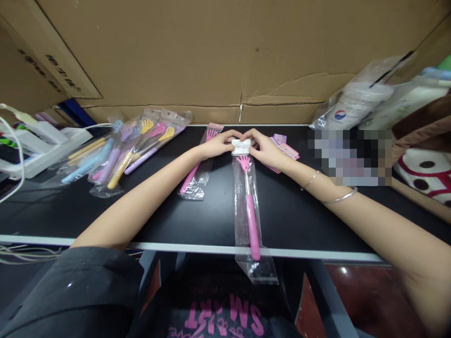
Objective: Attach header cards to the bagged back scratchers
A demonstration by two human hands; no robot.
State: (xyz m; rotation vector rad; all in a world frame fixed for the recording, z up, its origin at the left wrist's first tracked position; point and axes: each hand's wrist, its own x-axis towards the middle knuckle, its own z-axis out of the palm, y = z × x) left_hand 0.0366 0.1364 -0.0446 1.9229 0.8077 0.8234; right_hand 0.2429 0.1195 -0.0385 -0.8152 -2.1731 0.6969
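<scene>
A pink back scratcher (251,218) with a hand-shaped head lies in a clear plastic bag (239,211), its handle end hanging over the table's front edge. At the bag's top sits a small white card (241,147) with fine print. My left hand (219,143) pinches the card's left side, and my right hand (263,148) pinches its right side. Just left of my left hand lies another bagged pink back scratcher (190,178), partly covered by that hand. Small pink and purple printed cards (289,151) lie beyond my right wrist, partly hidden.
Several bagged back scratchers (136,150) in blue, purple, yellow and pink lie at the left. Beside them stands a white holder (45,150) with a cable. A cardboard wall (176,56) closes the back. On the right are a bagged Pepsi cup (362,105) and a blurred-out patch.
</scene>
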